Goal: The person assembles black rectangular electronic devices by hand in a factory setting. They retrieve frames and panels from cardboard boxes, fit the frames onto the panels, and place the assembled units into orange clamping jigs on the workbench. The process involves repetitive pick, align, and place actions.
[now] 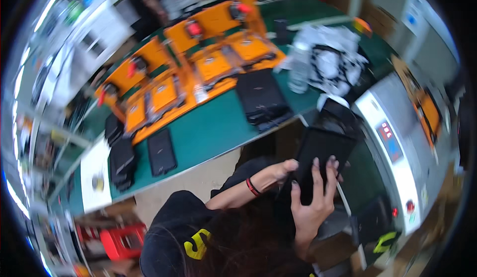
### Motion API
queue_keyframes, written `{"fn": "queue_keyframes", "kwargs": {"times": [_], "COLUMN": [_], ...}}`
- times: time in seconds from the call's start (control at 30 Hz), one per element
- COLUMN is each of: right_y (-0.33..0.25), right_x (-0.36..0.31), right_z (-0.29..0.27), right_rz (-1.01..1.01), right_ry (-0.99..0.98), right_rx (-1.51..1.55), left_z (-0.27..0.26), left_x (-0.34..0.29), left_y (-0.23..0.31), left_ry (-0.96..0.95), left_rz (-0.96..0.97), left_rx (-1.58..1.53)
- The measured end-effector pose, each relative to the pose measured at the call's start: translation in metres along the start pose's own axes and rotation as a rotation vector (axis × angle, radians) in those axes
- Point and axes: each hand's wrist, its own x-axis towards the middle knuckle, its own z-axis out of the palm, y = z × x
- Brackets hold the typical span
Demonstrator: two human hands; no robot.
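A flat black rectangular panel [325, 145], its exact kind unclear, is tilted in front of me off the bench's near edge. My left hand [283, 172], a red and black band at its wrist, grips the panel's left edge with the thumb on top; its other fingers are mostly hidden underneath. Across the panel's lower face lies my right hand [315, 197], fingers stretched out and apart. Just beyond the panel is a dark, shiny object [340, 113] that I cannot make out. A stack of similar black panels [261, 96] sits on the green bench [213, 123] to the left.
Orange fixtures [211, 66] with red-tipped clamps stand along the bench. Further left are a single black panel [161, 151] and a black pile [121, 163]. A clear bottle [299, 68] stands beside white plastic bags [330, 41]. At right is a white machine panel [370, 108] with a lit display.
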Motion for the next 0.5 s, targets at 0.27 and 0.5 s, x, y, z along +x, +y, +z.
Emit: {"fn": "queue_keyframes", "kwargs": {"times": [0.27,0.5], "right_y": [-0.009,-0.023], "right_x": [0.037,0.051], "right_z": [0.033,0.064], "right_rz": [-0.305,-0.303], "right_ry": [-0.306,-0.387], "right_rx": [0.321,0.741], "left_z": [0.011,0.018], "left_x": [-0.06,-0.125], "left_y": [0.028,0.079], "left_ry": [0.376,0.375], "left_rz": [0.336,0.87], "left_rx": [-0.02,-0.102]}}
